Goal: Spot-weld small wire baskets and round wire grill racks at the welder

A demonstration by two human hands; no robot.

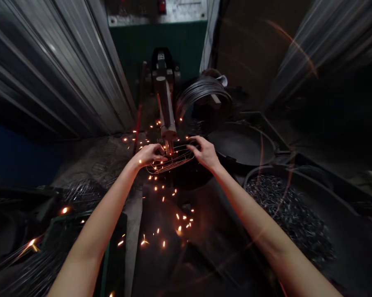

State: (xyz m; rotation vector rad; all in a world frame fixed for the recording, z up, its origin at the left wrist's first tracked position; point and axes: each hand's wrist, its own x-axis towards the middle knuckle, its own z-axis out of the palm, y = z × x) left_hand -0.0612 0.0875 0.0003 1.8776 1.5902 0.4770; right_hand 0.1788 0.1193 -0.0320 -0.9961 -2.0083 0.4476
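My left hand (149, 155) is closed on the left end of a round wire grid (176, 163). At the grid's right edge, my right hand (205, 152) pinches the rim between thumb and fingers. The grid lies tilted beneath the electrode of a spot welder (166, 105), whose tip comes down on its wires between my hands. Orange sparks fly from there, past my left wrist and down toward my lap. Part of the grid's far side is hidden by the electrode.
A coil of wire (204, 93) hangs behind my right hand. To the right are a round dark pan (241, 142) and a wide basin (348, 218) holding many short metal pieces (289, 214). Wire parts (83, 189) lie at the left, near a corrugated metal sheet (65, 62).
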